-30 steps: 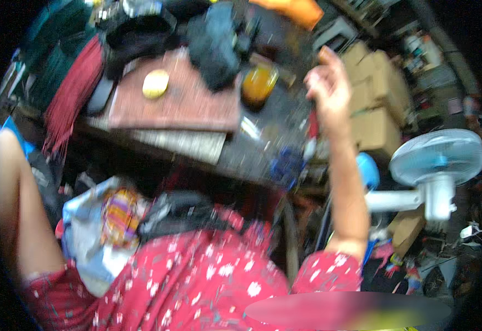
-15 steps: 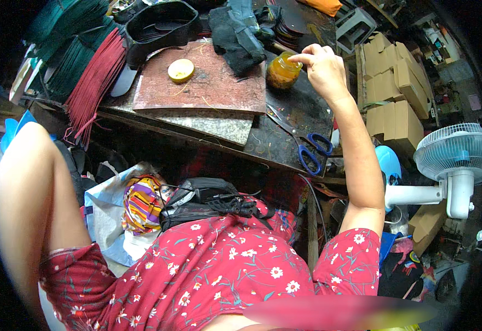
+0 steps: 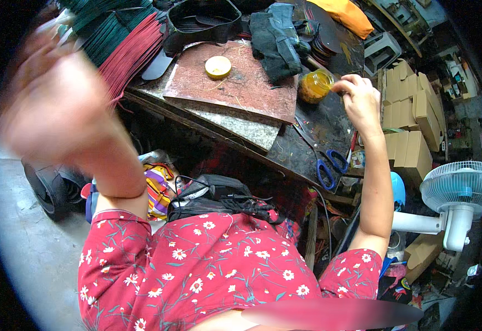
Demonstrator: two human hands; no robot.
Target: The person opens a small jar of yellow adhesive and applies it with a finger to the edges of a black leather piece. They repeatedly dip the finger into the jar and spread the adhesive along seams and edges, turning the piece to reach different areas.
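My right hand (image 3: 359, 102) reaches over the dark workbench with its fingers drawn into a pinch. Its fingertips are at the right side of an open glass jar (image 3: 315, 86), near the rim. The jar holds a yellow-orange substance. Something small and yellowish shows at the fingertips, too small to name. My left hand (image 3: 53, 105) is raised at the left, close to the camera and smeared by motion, so its fingers cannot be read. A round yellowish lid (image 3: 217, 67) lies on a worn reddish board (image 3: 241, 91), left of the jar.
Blue-handled scissors (image 3: 332, 165) lie at the bench's front edge. Dark cloth pieces (image 3: 276, 52), a black band-shaped piece (image 3: 202, 25) and bundles of red (image 3: 133, 55) and green strips sit at the back. Right of the bench stand cardboard boxes (image 3: 412, 121) and a fan (image 3: 454, 190).
My left arm has swung up, its hand now blurred over the left side. My right fingers have come down from above the jar's mouth to its right side. The view has shifted.
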